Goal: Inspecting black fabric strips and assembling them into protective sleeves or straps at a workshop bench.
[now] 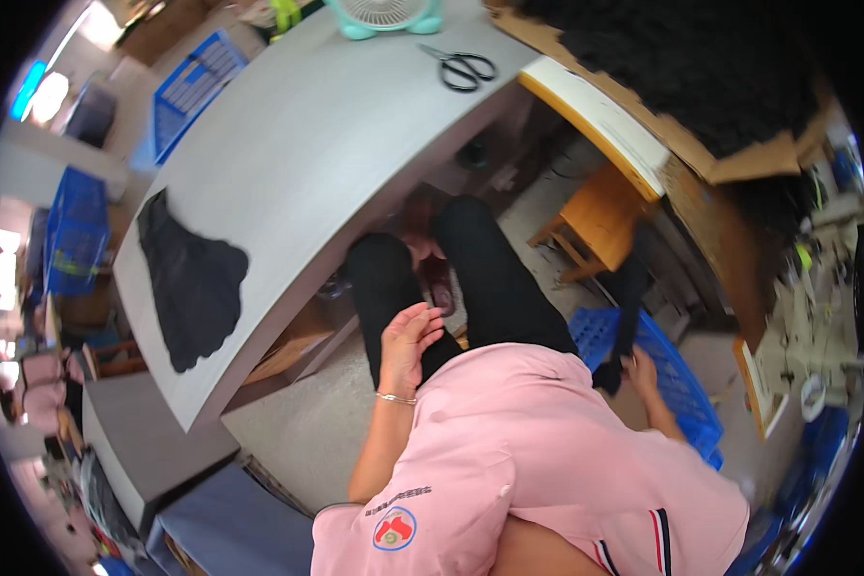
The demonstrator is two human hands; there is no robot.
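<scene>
My left hand (412, 343) is above my lap, wearing a bracelet at the wrist. Its fingers are curled in toward the thumb; whatever may be between them is too small to make out. Out to my right, my right hand (641, 372) is closed on a strip of black fabric (630, 302), which hangs over a blue plastic basket (677, 360). Motion blurs that fabric. A flat black fabric piece (194, 286) with a wavy edge lies on the left part of the grey table (288, 144).
Black-handled scissors (459, 70) and a turquoise fan (386, 13) are at the table's far side. A cardboard box (739, 165) heaped with black fabric is at the far right, above a wooden stool (600, 221). Blue crates (77, 230) stand left of the table.
</scene>
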